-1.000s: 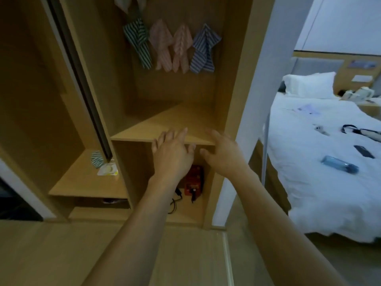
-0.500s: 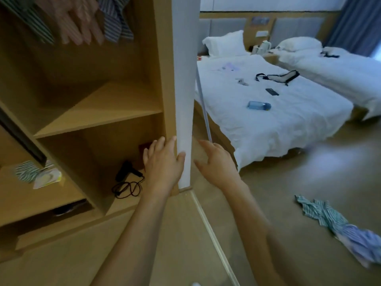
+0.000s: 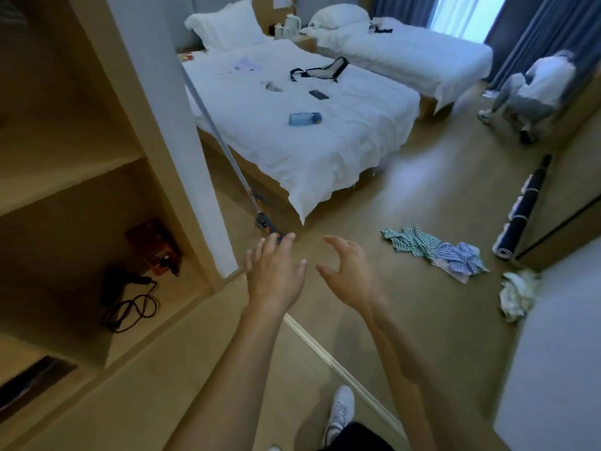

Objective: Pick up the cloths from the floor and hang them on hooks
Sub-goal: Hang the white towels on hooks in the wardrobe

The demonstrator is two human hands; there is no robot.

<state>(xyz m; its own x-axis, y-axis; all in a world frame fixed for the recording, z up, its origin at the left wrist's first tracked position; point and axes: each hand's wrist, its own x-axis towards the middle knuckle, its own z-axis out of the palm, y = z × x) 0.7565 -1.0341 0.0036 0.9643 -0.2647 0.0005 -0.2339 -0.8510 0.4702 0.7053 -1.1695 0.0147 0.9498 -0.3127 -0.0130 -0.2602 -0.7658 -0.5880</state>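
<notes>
Both hands out front holding nothing, left hand (image 3: 276, 275) flat with fingers straight, right hand (image 3: 349, 271) loosely clawed, striped cloths (image 3: 435, 250) heaped on the floor (image 3: 406, 320) at two o'clock, crumpled pale cloth (image 3: 517, 294) at three o'clock, wardrobe shelves (image 3: 81, 190) at nine o'clock.

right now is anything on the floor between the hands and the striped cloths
Nothing visible. Bare floor runs from the right hand and left hand, both holding nothing, to the striped cloths. The pole's base lies off to the left by the bed corner, out of that path.
</notes>
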